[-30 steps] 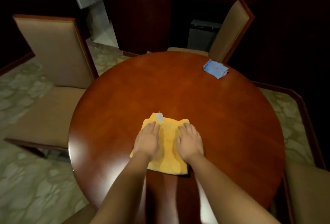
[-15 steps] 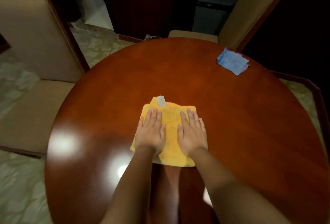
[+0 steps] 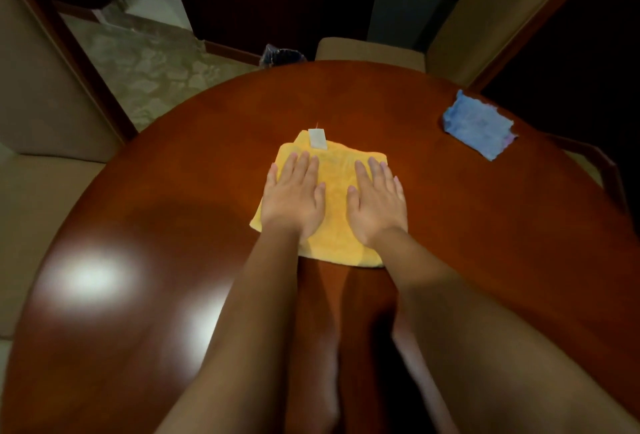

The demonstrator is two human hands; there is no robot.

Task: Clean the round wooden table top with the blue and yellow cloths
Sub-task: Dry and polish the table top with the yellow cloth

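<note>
A folded yellow cloth (image 3: pixel 334 191) with a white tag at its far edge lies flat near the middle of the round, glossy wooden table top (image 3: pixel 485 226). My left hand (image 3: pixel 294 198) presses on the cloth's left half with straight fingers. My right hand (image 3: pixel 377 201) lies flat on its right half, fingers pointing away from me. A crumpled blue cloth (image 3: pixel 478 125) rests by the table's far right edge, apart from both hands.
A beige chair (image 3: pixel 45 104) with a dark wood frame stands at the left. Another beige chair (image 3: pixel 485 11) is behind the table at the far right. A dark bin (image 3: pixel 408 1) and a small dark bag (image 3: pixel 282 54) sit on the floor beyond the table.
Both hands have pushed the yellow cloth away from me across the table top, staying flat on it. The view has moved closer to the table. The blue cloth has stayed put.
</note>
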